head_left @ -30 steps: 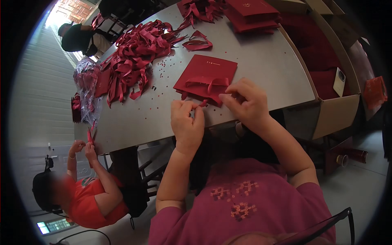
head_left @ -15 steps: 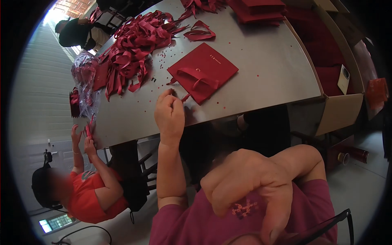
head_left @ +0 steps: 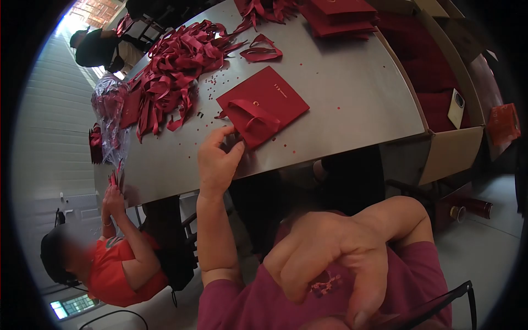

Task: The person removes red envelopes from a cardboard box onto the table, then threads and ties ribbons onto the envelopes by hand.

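A flat, dark red gift bag (head_left: 289,99) with a ribbon handle (head_left: 256,114) lies on the metal table. My left hand (head_left: 215,159) is at its near left edge, with the index finger and thumb bent against that edge. Whether any other fingers reach underneath is hidden. Close to the camera, in front of my chest, my right hand (head_left: 330,256) is raised with its fingers curled and the thumb pointing down. Its fingertips are out of sight, so I cannot see what they hold, if anything.
A heap of red ribbons (head_left: 179,60) covers the table's (head_left: 352,121) far left, beside plastic-wrapped red items (head_left: 113,102). Stacked red bags (head_left: 338,16) lie at the back. At right, a phone (head_left: 456,109) rests in a carton (head_left: 454,157). A co-worker (head_left: 124,269) sits at left.
The gift bag has turned slightly and slid a little toward me, its near corner shifting left. My left hand's thumb now lies against the bag. The co-worker's hands have come together.
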Tool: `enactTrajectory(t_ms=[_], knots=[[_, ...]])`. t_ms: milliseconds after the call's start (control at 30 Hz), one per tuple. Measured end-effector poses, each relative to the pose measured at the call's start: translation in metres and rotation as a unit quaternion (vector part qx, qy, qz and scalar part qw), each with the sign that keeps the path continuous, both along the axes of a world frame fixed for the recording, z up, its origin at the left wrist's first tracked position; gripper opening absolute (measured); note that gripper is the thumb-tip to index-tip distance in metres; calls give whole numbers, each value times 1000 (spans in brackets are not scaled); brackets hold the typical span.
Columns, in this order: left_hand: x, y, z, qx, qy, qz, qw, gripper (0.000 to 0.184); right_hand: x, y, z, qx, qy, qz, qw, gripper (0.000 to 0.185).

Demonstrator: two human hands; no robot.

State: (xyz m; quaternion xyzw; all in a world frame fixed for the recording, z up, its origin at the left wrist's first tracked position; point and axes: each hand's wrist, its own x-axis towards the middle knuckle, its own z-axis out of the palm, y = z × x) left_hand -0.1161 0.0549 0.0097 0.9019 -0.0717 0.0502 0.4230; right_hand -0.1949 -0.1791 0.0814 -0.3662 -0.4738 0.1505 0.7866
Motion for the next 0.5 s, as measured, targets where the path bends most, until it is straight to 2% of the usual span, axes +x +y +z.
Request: enactTrajectory(t_ms=[133, 200, 233, 267, 300, 367, 433, 467, 500], knots=[[11, 5, -11, -2, -1, 1, 1000, 21, 10, -4, 3, -41, -42, -55, 997, 26], [15, 8, -12, 19, 3, -39, 999, 17, 17, -4, 4, -58, -64, -74, 993, 23], [17, 8, -12, 16, -14, -47, 999, 16, 30, -6, 4, -158, -76, -219, 960, 17], [17, 8, -11, 13, -32, -54, 998, 14, 51, -9, 2, -252, -86, -357, 896, 11], [14, 5, -5, 13, -23, -45, 999, 13, 78, -9, -12, -327, -104, -456, 821, 13], [16, 5, -8, 30, -36, -42, 998, 13, 123, -9, -39, -376, -132, -517, 758, 15], [17, 5, -10, 47, -50, -40, 997, 13, 149, -2, -48, -474, -112, -437, 757, 17], [17, 4, -11, 74, -67, -48, 994, 13, 155, 4, -50, -471, -115, -437, 758, 17], [17, 5, -11, 100, -84, -55, 990, 13, 159, 10, -50, -552, -132, -392, 724, 17]])
